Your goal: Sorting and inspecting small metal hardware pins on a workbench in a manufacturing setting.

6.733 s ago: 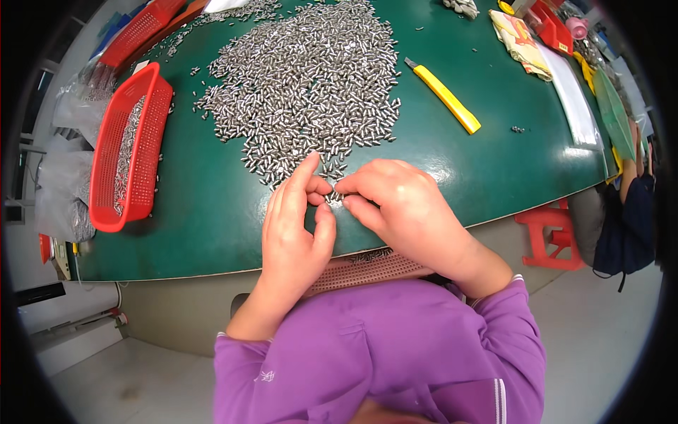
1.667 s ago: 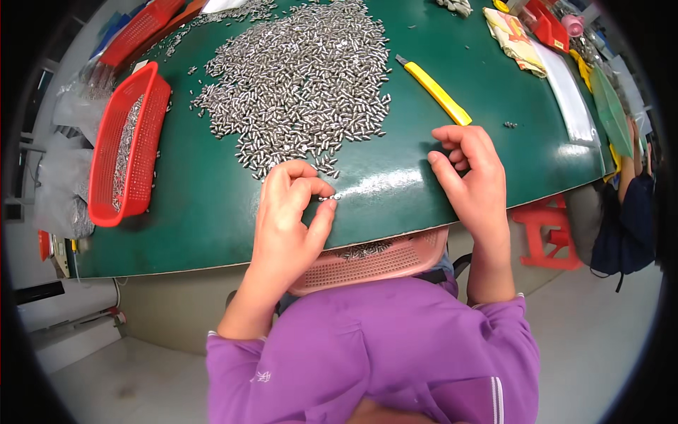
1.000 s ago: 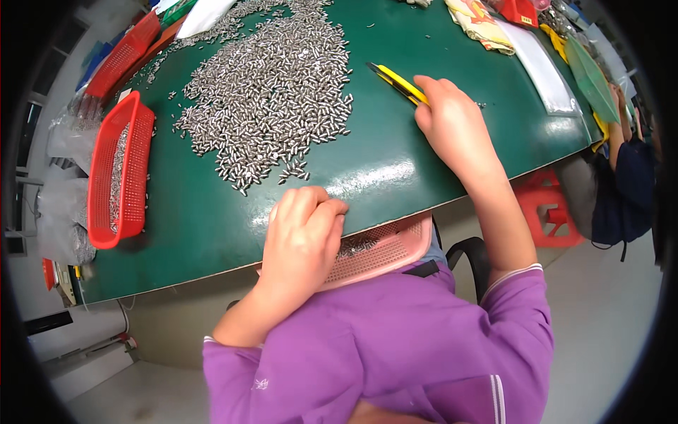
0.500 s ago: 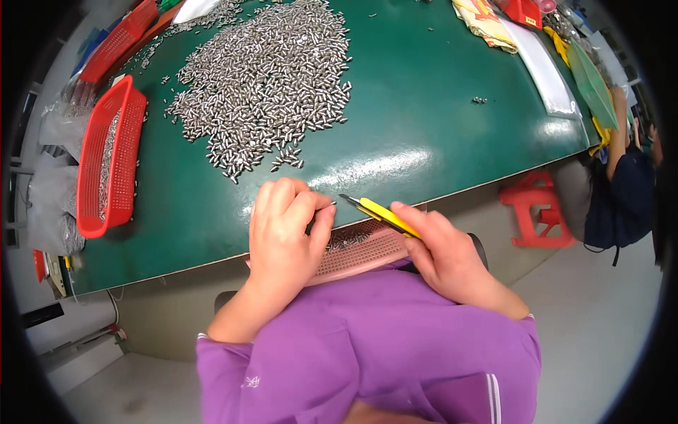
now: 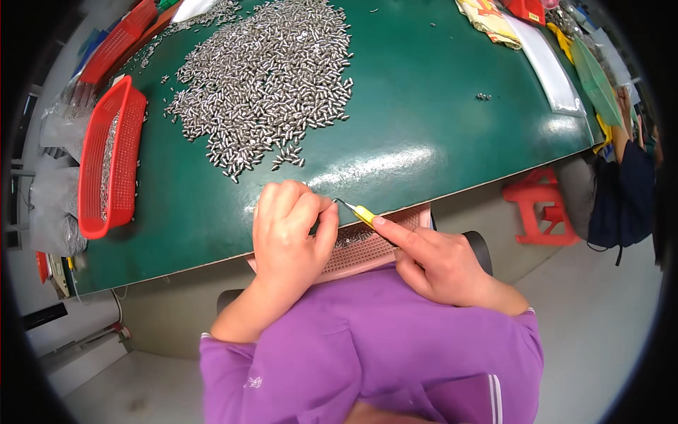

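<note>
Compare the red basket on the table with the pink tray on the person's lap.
The red basket sits on the green table at the far left, fully in view; the pink tray lies below the table edge, partly hidden by both hands. The basket is bright red with raised walls; the tray is pale pink and looks flat. Both are perforated plastic holding small metal parts.

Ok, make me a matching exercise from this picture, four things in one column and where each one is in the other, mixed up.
Things:
1. red basket
2. pile of small metal parts
3. yellow knife
4. red stool

Places:
A. on the floor, past the table's right edge
B. in the right hand, tip toward the left hand
C. on the green table, far middle
D. at the table's left side

Pairs: 1-D, 2-C, 3-B, 4-A
</note>
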`<state>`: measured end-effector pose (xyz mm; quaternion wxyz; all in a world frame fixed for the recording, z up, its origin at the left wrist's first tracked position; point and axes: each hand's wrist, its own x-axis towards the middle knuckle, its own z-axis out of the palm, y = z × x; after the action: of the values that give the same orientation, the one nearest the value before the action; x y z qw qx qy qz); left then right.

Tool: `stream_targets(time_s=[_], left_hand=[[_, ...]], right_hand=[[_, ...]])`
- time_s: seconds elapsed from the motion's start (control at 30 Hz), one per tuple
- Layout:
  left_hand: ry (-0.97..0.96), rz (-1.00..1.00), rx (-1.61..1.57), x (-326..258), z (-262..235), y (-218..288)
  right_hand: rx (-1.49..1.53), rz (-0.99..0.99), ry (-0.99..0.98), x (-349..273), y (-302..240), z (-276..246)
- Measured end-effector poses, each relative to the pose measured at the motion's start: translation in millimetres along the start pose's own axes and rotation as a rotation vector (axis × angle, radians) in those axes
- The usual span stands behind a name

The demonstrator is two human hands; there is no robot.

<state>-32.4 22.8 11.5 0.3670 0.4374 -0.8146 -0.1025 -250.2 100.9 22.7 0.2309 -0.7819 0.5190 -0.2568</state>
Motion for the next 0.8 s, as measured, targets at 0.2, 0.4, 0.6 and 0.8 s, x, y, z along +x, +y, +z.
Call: stream_targets(time_s=[0.2, 0.4, 0.6, 0.8], left_hand=[[-0.004, -0.028, 0.0, -1.3, 0.9, 0.1], [-0.004, -0.023, -0.018, -1.0, 2.4, -1.3], [-0.01, -0.024, -0.025, -0.6, 1.7, -1.6], [-0.017, -0.007, -0.057, 0.9, 2.1, -3.3]], right_hand=[[0.055, 0.004, 0.016, 0.2, -0.1, 0.8], [0.076, -0.016, 0.045, -0.9, 5.1, 6.0], [0.127, -0.028, 0.062, 0.9, 7.9, 6.8], [0.139, -0.006, 0.023, 3.2, 8.1, 2.9]])
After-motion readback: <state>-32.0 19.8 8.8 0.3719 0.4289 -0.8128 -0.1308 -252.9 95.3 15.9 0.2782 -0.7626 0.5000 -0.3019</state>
